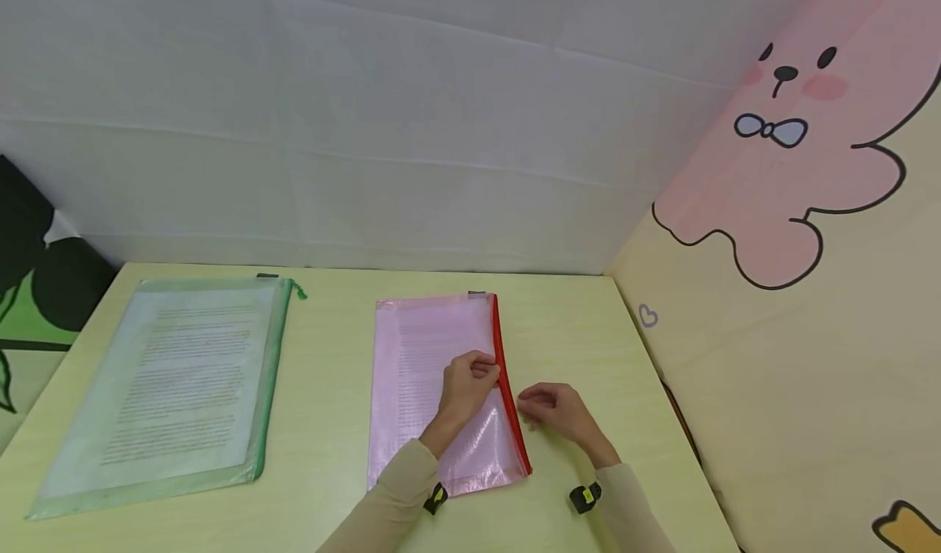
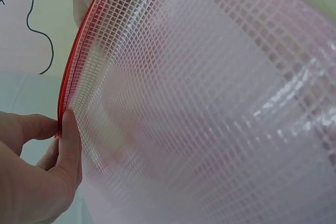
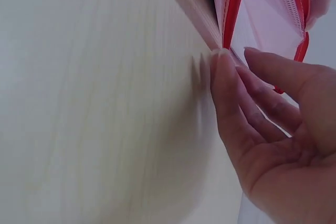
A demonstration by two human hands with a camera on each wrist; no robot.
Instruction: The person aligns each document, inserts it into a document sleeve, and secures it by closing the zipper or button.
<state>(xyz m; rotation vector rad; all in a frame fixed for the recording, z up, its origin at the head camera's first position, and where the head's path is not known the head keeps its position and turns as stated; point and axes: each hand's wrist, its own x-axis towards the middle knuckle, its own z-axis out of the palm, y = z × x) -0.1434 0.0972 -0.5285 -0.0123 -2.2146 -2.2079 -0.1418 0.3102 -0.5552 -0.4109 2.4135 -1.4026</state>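
Note:
A pink mesh zipper pouch [image 1: 434,324] with a printed sheet inside lies on the table. Along its right side runs a red zipper edge [image 1: 505,390]. My left hand [image 1: 468,381] pinches this edge near its middle; thumb and fingertips meet on it in the left wrist view [image 2: 42,166]. Just right of the edge is my right hand [image 1: 559,410], fingers loosely bent. The right wrist view shows a gap between its thumb and fingers [image 3: 226,93], with the fingertips close to the red trim [image 3: 233,9]. There, the two red edges stand apart and zipper teeth show.
To the left, a green mesh zipper pouch [image 1: 272,390] holding a printed page [image 1: 184,373] lies on the pale wood table [image 1: 331,422]. A white cloth wall [image 1: 441,128] rises behind the table, and a cartoon-printed wall [image 1: 809,357] stands at the right.

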